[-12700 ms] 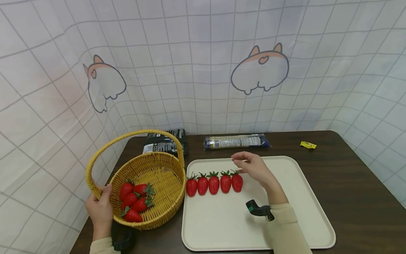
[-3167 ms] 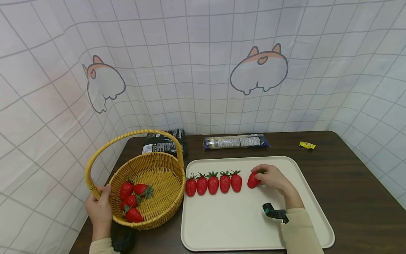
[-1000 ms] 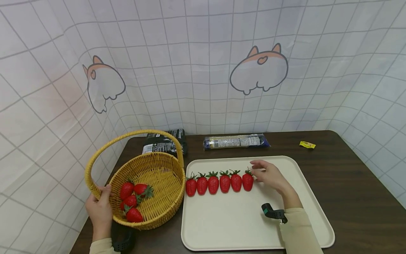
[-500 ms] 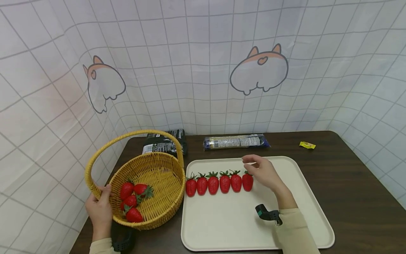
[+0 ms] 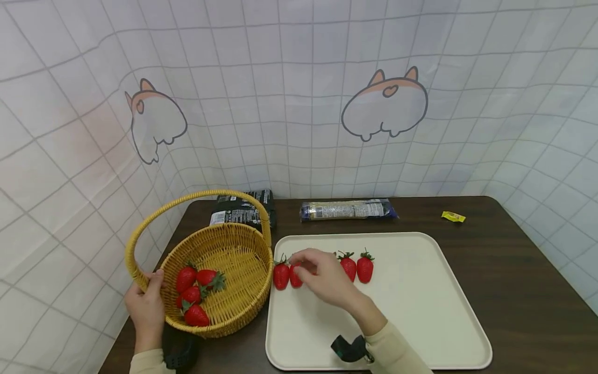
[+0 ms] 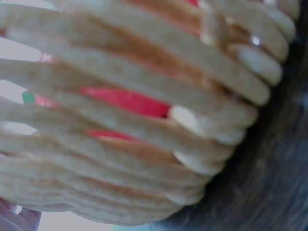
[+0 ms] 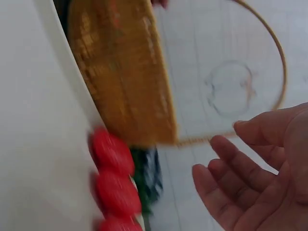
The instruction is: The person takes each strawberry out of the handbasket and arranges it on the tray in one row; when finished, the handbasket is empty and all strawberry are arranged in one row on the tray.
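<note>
My left hand (image 5: 146, 311) grips the yellow wicker basket (image 5: 245, 262) at its left rim, where the arched handle joins. Several strawberries (image 5: 196, 316) lie in the basket's left part; in the left wrist view, red (image 6: 126, 101) shows through the weave (image 6: 144, 166). On the cream tray (image 5: 420, 311), a row of strawberries (image 5: 365, 268) stands with leaves pointing away. My right hand (image 5: 327, 278) hovers over the row, hiding its middle. The right wrist view shows that hand (image 7: 255, 178) with fingers loosely bent and nothing in them, apart from the strawberries (image 7: 119, 192).
Behind the basket lies a black package (image 5: 240, 210). A long clear-and-blue packet (image 5: 348, 209) sits behind the tray, and a small yellow wrapper (image 5: 453, 216) at the back right. A grid-patterned curtain (image 5: 299, 104) encloses the dark table (image 5: 514, 270).
A strawberry has left the basket and joined the right end of the tray's row. My right hand has released it and moved left toward the basket. My left hand stays on the basket.
</note>
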A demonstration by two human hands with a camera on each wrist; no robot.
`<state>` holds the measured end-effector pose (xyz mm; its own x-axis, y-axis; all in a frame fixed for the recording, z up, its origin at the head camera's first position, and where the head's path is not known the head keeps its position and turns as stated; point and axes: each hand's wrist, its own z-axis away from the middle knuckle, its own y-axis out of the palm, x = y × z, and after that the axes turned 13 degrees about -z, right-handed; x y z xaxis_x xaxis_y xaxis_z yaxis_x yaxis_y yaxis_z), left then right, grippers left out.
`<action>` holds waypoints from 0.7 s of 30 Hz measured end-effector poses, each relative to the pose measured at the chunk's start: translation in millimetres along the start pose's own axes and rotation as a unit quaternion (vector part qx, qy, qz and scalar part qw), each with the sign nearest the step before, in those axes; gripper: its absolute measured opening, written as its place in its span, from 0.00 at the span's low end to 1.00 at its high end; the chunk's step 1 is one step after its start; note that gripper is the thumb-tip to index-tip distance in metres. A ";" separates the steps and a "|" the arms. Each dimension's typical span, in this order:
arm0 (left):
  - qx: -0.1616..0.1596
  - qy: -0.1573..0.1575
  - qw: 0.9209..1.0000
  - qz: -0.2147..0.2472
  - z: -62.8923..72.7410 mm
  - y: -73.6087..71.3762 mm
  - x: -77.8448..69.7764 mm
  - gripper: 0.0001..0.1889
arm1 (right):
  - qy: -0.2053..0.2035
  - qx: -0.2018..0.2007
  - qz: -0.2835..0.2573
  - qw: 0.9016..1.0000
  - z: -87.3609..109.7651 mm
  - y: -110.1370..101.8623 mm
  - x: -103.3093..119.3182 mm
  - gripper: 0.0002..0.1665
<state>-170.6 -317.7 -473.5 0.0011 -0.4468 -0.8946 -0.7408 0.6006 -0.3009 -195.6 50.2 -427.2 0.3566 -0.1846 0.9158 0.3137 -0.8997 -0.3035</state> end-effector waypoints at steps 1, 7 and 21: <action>0.002 -0.003 1.000 0.002 -0.5 0.1 -0.3 0.15 | -0.004 0.015 -0.010 1.000 -0.3 8.8 2.8 0.13; 0.002 -0.012 1.000 0.002 0.9 -0.8 -3.0 0.14 | -0.031 0.047 -0.020 0.998 -8.8 45.9 8.7 0.14; 0.000 -0.027 1.000 0.013 0.1 1.4 -3.8 0.12 | -0.064 0.152 -0.014 0.986 -34.8 100.1 22.3 0.14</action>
<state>-171.5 -315.1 -470.6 0.0183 -0.3957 -0.9182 -0.7413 0.6109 -0.2780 -186.9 -57.7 -428.0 0.4464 -0.0918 0.8901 0.5670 -0.7406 -0.3607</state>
